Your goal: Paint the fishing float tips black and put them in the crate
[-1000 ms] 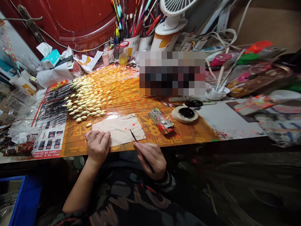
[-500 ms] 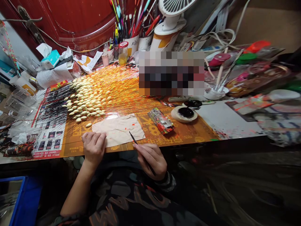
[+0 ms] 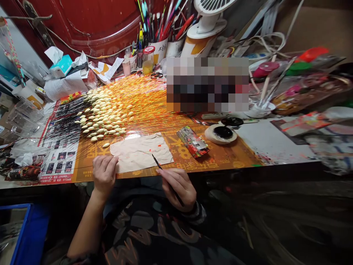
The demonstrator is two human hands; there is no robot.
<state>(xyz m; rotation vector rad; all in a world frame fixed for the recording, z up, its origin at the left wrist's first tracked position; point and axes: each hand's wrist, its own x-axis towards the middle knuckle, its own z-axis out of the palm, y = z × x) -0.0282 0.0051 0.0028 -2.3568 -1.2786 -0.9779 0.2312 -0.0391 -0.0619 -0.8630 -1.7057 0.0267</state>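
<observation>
My right hand (image 3: 180, 187) grips a thin dark paintbrush (image 3: 157, 162), its tip pointing up and left over the front of a crumpled cream cloth (image 3: 138, 152) with small orange marks. At the table's front edge, by the cloth's left corner, my left hand (image 3: 104, 173) is closed with curled fingers; whether anything is in them is hidden. Beyond it lies a wide spread of fishing floats (image 3: 103, 116), with pale oval bodies, dark stems on the left and orange-yellow tips on the right. One float (image 3: 106, 145) lies apart, just behind the cloth.
Right of the cloth sit a paint-stained block (image 3: 193, 141) and a round pale holder (image 3: 220, 134) with black paint or ink. A jar (image 3: 148, 60), a cup of brushes (image 3: 159, 49) and a white fan (image 3: 205, 27) stand behind. A blurred-out patch hides the back centre.
My left hand has moved a little to the left, away from the cloth. My right hand and the paintbrush stay nearly in place, while the whole view has shifted slightly.
</observation>
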